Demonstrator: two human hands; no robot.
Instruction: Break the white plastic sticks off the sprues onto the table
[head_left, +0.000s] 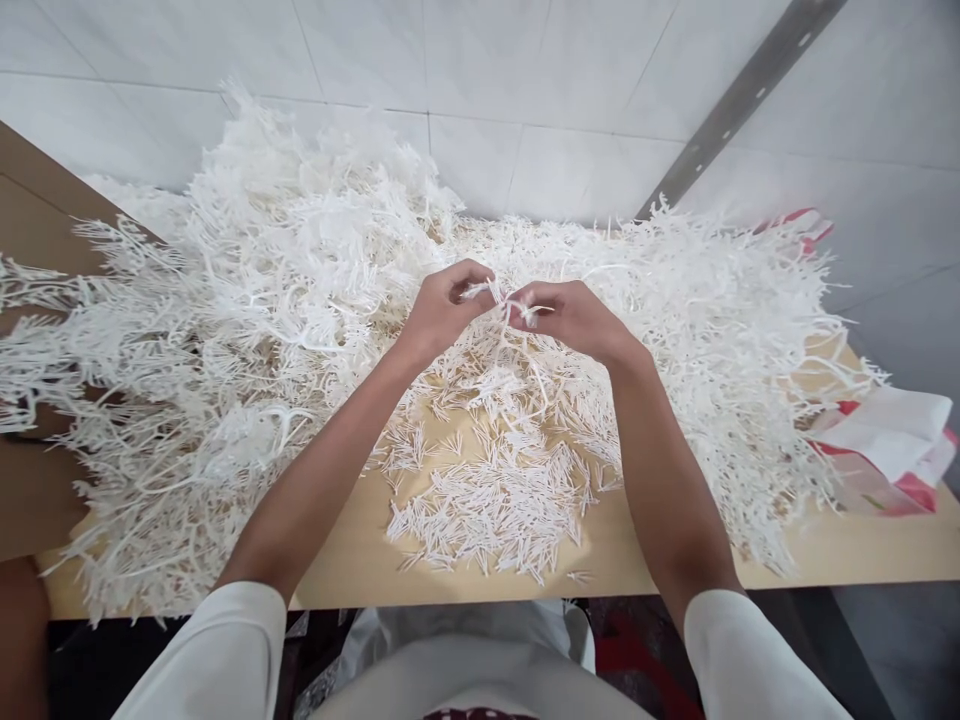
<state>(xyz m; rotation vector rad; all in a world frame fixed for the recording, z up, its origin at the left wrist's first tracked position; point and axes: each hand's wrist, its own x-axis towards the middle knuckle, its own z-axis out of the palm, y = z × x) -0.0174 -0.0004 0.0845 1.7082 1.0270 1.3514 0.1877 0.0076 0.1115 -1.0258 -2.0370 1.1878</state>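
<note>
My left hand point(455, 300) and my right hand point(566, 312) meet above the middle of the table, fingertips almost touching. Both are closed in a pinch on a white branched plastic sprig point(504, 325), whose thin stems hang down between them. Under my forearms lies a loose heap of small white forked pieces point(495, 505) on the wooden tabletop. Big tangles of white branched sprigs flank my hands, one pile point(300, 260) on the left and another pile point(720, 370) on the right. Where each fingertip grips the sprig is partly hidden.
A white and red plastic bag point(889, 450) lies at the table's right end. Cardboard point(45, 210) stands at the left. Behind the piles rises a tiled wall point(480, 60) with a slanted metal post point(739, 105). The wooden table's front edge point(337, 590) runs close to my body.
</note>
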